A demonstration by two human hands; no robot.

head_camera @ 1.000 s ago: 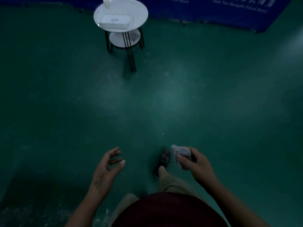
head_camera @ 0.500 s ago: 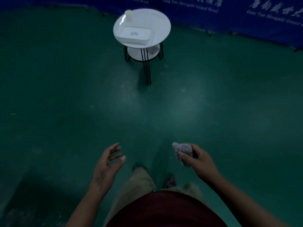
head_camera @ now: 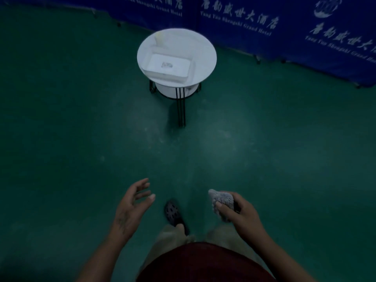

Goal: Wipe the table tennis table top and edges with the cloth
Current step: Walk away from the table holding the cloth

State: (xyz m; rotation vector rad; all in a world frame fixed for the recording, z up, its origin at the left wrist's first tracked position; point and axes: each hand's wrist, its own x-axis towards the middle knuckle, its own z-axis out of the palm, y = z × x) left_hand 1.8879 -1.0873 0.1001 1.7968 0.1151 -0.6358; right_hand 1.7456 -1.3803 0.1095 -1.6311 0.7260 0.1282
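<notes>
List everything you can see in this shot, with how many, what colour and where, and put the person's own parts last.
round side table: one, white top with a lower shelf and black legs, far centre on the floor
tray: one, white, on the table top, near side
small pale object: one, whitish, far left of the table top; too blurred to identify
banners: several, blue with white lettering, along the far edge
floor: green, all around
cloth: one, grey, bunched in the right hand
shoe: one showing, dark with holes, bottom centre
left hand: open, empty
right hand: shut on the cloth
</notes>
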